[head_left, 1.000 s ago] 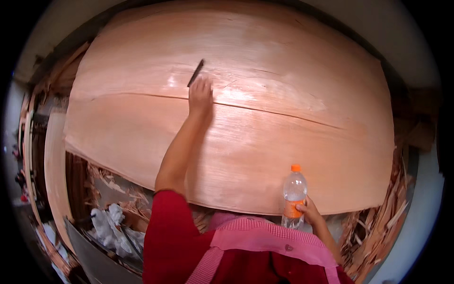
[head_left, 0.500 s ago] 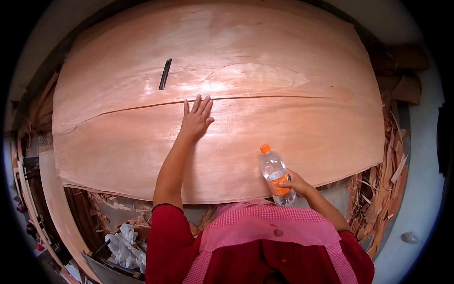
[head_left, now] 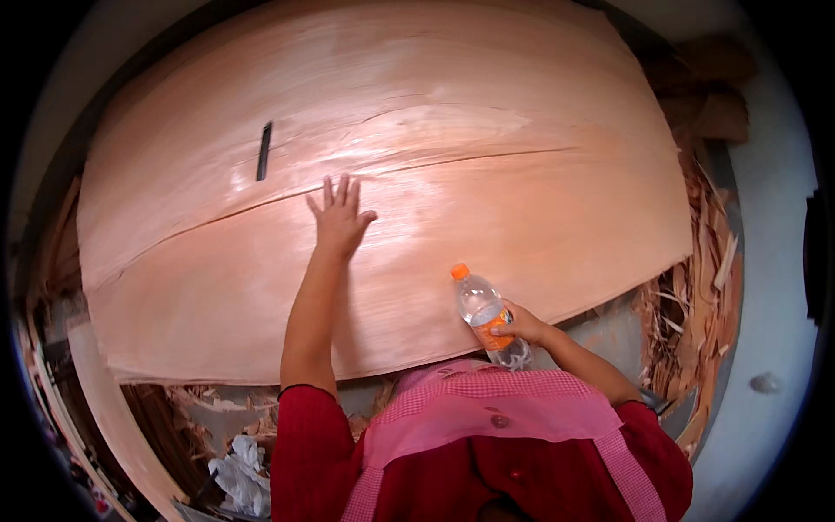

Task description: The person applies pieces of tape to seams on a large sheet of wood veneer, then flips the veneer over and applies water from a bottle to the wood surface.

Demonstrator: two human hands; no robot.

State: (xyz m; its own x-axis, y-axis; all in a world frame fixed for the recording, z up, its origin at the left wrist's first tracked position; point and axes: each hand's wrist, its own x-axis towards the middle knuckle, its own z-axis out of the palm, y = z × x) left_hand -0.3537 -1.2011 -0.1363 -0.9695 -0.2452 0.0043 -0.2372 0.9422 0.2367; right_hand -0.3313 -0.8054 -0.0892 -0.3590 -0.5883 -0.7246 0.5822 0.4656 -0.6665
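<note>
A broad sheet of thin wood veneer (head_left: 539, 209) spreads out in front of me, with a long crack (head_left: 435, 163) running across its middle. My left hand (head_left: 341, 222) lies palm down on the veneer with its fingers spread, fingertips close to the crack. In my right hand (head_left: 522, 324) is a clear plastic bottle (head_left: 478, 298) with an orange cap and an orange label, held at the veneer's near edge and tilted to the left. A black utility knife (head_left: 264, 151) rests on the sheet beyond my left hand.
Torn veneer strips (head_left: 696, 296) heap up along the right side. Beneath the near left edge are more scraps and a crumpled white plastic bag (head_left: 243, 478). A long pale board (head_left: 122, 418) stands at the left. A light blue wall (head_left: 774, 261) borders the right.
The view has turned a little, so the sheet and knife appear shifted left and tilted. My left hand's fingers are spread wider. The bottle stays in my right hand.
</note>
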